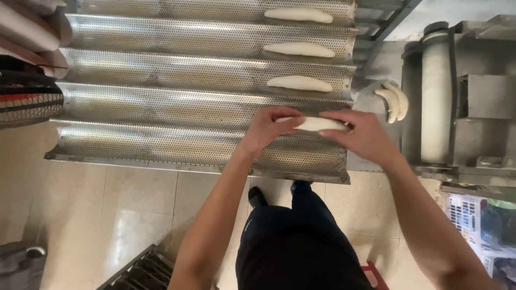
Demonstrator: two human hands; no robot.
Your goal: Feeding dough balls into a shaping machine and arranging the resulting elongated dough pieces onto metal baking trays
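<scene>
Dough piece [317,124], pale, elongated, loaf-shaped: held horizontally between both hands above the fourth channel from the top of the perforated tray [161,102], close to the tray's right edge; whether it touches the metal cannot be told. Perforated tray: large, silver, corrugated into long parallel channels running left to right, filling most of the upper view; its near edge sits above the tiled floor [107,204]. Dough-rolling machine [462,96]: grey metal, standing just beside the tray's right edge, with a tall white roller [435,96] upright in view. Dark trousers [301,241] and a dark shoe [256,196] of the person: below the tray's near edge, on the tiled floor. Left hand [267,130]: fingers curled over the left end of the dough piece, closed lightly around it. Right hand [365,134]: fingers and thumb wrapped about the right end of the same piece, closed on it. Three shaped dough pieces, each lying lengthwise in its own channel near the tray's right edge: top one [299,15], second one [299,49], third one [300,83], the last in the channel just above the held piece. Two curved dough pieces [393,101]: small, pale, lying side by side and touching, between the tray's right edge and the machine's roller.
</scene>
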